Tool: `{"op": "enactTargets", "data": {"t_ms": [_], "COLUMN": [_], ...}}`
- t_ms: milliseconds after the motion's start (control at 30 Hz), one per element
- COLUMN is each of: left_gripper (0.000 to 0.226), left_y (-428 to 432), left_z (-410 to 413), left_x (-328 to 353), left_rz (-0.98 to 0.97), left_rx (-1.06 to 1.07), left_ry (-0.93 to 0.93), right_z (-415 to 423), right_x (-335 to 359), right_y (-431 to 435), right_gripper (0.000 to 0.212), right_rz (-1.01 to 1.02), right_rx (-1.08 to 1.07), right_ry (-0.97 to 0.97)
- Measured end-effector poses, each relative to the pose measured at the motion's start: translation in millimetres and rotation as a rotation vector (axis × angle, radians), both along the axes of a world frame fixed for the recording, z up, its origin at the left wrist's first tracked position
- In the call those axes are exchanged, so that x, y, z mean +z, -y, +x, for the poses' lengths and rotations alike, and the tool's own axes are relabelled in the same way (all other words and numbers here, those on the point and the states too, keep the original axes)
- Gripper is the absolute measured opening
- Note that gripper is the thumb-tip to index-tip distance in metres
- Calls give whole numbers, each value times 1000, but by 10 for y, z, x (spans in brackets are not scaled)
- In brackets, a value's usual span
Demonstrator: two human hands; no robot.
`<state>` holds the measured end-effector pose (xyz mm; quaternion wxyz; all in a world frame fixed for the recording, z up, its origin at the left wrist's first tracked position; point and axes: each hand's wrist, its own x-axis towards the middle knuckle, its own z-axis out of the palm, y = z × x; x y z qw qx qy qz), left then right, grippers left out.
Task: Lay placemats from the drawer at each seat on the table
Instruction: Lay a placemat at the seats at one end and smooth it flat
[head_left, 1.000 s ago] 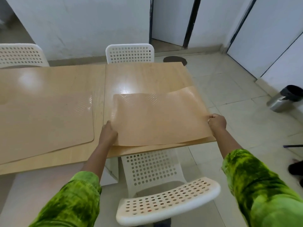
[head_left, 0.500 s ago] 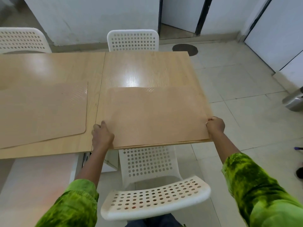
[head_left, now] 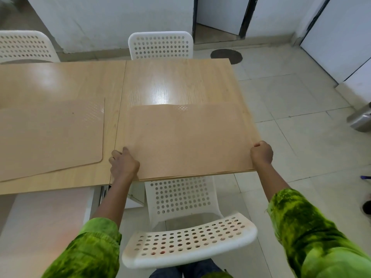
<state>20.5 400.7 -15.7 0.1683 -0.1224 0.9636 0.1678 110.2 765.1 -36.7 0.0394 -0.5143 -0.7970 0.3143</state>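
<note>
A tan placemat (head_left: 186,139) lies flat on the right half of the light wooden table (head_left: 176,81), its near edge along the table's front edge. My left hand (head_left: 124,163) grips its near left corner. My right hand (head_left: 262,153) is curled round its near right corner at the table's right edge. A second tan placemat (head_left: 50,137) lies on the left half of the table, apart from both hands.
A white perforated chair (head_left: 188,243) stands between me and the table. Two more white chairs (head_left: 160,45) (head_left: 24,47) stand at the far side. A steel bin (head_left: 361,119) is on the tiled floor at right. A white cabinet top (head_left: 44,223) sits lower left.
The right placemat, lifted and bowed a second ago, now lies flat on the table. Both hands stayed at its near corners and drew it slightly toward the front edge.
</note>
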Motion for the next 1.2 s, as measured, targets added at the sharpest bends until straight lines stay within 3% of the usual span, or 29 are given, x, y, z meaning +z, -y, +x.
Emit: {"op": "enactTargets", "data": {"t_ms": [200,300,433,533,733,900,1033,1200], "left_gripper": [51,52,58,62,59,61,82,83], "left_y": [-39,-136,-551,-937,-1180,-1036,-787,-551], "left_z": [-4,-19,-222,-449,-1127,-1351,-1394,-1368], "left_x": [42,96,24,-145,-342,-486,-515,-548], "left_rz": [-87,-164,-100,-98,-103,-148,-177,-146], "left_rx": [15,-7,-333,-698,-824,-815,-700,-619], "left_ry": [31,11,-208,-155,-147,-162,-201,-229], "right_z": [-7,-26,-321,-738,-1585,-1759,-1658,-1492], "right_x": [25,44,40,-28,-144,-294,-308,-310], "right_y": [35,133,570,975,1172,1082,789,297], "right_gripper": [28,33,46,53,54,55,56,56], "right_rz": [39,169,261,316,305,293,294,308], "right_rx": [-10,27,321,722,983,975,834,705], "right_ry": [24,108,56,62,108,99,106,165]}}
